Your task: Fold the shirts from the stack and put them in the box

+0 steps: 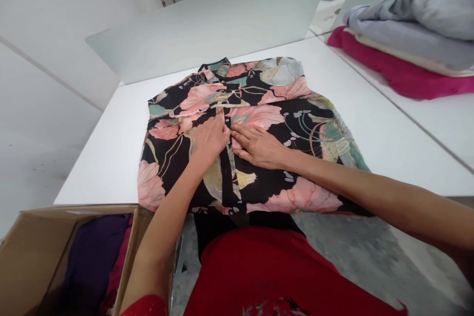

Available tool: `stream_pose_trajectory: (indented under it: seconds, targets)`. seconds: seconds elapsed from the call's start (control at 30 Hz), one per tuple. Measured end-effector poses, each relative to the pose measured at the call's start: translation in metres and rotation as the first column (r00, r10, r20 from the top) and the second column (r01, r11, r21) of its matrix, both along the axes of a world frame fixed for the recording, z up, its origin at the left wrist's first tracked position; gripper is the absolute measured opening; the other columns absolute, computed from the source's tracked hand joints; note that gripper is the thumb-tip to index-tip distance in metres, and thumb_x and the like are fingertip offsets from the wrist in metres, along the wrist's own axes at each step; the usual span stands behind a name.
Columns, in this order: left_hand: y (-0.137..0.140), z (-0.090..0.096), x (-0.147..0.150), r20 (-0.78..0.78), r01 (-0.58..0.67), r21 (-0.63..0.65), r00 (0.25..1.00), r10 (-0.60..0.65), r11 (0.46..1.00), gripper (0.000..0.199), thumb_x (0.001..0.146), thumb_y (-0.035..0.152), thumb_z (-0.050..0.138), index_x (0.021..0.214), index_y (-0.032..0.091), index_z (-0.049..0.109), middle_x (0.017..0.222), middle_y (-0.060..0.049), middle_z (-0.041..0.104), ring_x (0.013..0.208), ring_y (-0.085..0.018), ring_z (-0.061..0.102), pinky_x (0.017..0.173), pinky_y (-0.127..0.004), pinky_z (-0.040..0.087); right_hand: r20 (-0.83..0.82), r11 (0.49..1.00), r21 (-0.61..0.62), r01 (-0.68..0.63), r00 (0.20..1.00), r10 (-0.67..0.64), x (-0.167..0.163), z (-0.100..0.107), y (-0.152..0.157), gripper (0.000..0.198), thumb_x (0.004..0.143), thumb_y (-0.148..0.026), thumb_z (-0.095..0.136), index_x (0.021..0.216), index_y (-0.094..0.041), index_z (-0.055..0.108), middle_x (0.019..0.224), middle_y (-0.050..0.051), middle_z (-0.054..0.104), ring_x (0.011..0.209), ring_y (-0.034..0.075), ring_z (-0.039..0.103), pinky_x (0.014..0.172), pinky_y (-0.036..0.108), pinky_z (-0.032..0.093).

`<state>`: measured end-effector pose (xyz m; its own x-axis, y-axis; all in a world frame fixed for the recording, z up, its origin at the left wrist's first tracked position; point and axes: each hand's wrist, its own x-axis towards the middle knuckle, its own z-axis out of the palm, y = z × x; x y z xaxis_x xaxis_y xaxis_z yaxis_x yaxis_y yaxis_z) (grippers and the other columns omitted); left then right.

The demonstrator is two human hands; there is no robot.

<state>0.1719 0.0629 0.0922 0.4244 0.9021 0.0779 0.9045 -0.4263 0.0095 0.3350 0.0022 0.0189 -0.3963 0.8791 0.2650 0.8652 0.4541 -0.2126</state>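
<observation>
Shirt (pixel 255 116) lies flat on counter (pixel 374 123), collar (pixel 221 66) at 12 o'clock, seemingly so button strip (pixel 226 182) stays reachable. Left hand (pixel 211 136) curls there, pinch unclear; right hand (pixel 259 147), at its 3 o'clock, rests flat, apparently steadying fabric.

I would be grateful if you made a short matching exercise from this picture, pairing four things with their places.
Things:
1. Floral shirt
2. Cardboard box
3. Stack of folded cloth
4. Right hand

Places:
A. Upper right of the picture
B. Resting on the floral shirt
C. Spread out on the white table
D. Lower left of the picture

Right pairs: 1-C, 2-D, 3-A, 4-B.
</observation>
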Motion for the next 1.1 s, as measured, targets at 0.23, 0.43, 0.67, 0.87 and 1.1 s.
stream_pose_trajectory:
  seconds: [0.23, 0.43, 0.67, 0.87, 1.1]
  targets:
    - [-0.005, -0.009, 0.003, -0.028, 0.043, -0.059, 0.999, -0.045, 0.997, 0.033, 0.105, 0.026, 0.043, 0.125, 0.018, 0.068, 0.124, -0.014, 0.076, 0.115, -0.029, 0.072, 0.090, -0.036, 0.051, 0.022, 1.000, 0.020, -0.019, 1.000, 0.018, -0.003, 0.001, -0.002, 0.063, 0.106, -0.046, 0.041, 0.152, -0.005, 0.056, 0.163, 0.024, 0.045, 0.154, 0.038, 0.040, 0.122, 0.058, 0.036]
    - [-0.005, -0.015, -0.007, 0.025, 0.072, -0.096, 0.997, -0.070, 0.993, 0.026, 0.103, 0.025, 0.048, 0.116, 0.021, 0.070, 0.116, -0.013, 0.077, 0.112, -0.029, 0.072, 0.087, -0.037, 0.051, -0.045, 0.998, 0.002, -0.058, 0.997, 0.058, 0.009, 0.015, 0.003, 0.048, 0.104, -0.039, 0.043, 0.132, -0.014, 0.072, 0.150, 0.017, 0.062, 0.134, 0.035, 0.060, 0.112, 0.053, 0.044]
    - [-0.010, -0.018, -0.010, 0.064, 0.056, -0.102, 0.997, -0.050, 0.993, 0.022, 0.102, 0.027, 0.050, 0.112, 0.022, 0.068, 0.110, -0.009, 0.078, 0.107, -0.027, 0.073, 0.080, -0.035, 0.048, -0.140, 0.945, -0.164, 0.282, 0.942, -0.306, 0.016, 0.048, 0.053, 0.034, 0.094, -0.029, 0.054, 0.112, -0.017, 0.081, 0.104, 0.009, 0.080, 0.090, 0.025, 0.071, 0.076, 0.032, 0.048]
    - [-0.013, -0.024, -0.010, 0.073, 0.045, -0.088, 0.997, -0.038, 0.995, 0.026, 0.105, 0.029, 0.047, 0.122, 0.022, 0.066, 0.121, -0.009, 0.075, 0.109, -0.026, 0.071, 0.081, -0.035, 0.049, -0.267, 0.816, -0.427, 0.390, 0.808, -0.525, -0.012, 0.061, 0.088, 0.029, 0.095, -0.033, 0.061, 0.086, -0.013, 0.079, 0.075, 0.008, 0.075, 0.074, 0.019, 0.069, 0.068, 0.026, 0.047]
    - [-0.015, -0.027, -0.010, 0.101, 0.035, -0.093, 0.995, -0.026, 0.995, 0.029, 0.104, 0.030, 0.049, 0.127, 0.023, 0.065, 0.126, -0.009, 0.073, 0.109, -0.026, 0.071, 0.080, -0.035, 0.050, -0.187, 0.709, -0.428, 0.561, 0.712, -0.676, -0.033, 0.055, 0.111, 0.029, 0.090, -0.041, 0.068, 0.090, -0.014, 0.079, 0.085, 0.014, 0.076, 0.090, 0.028, 0.073, 0.080, 0.034, 0.054]
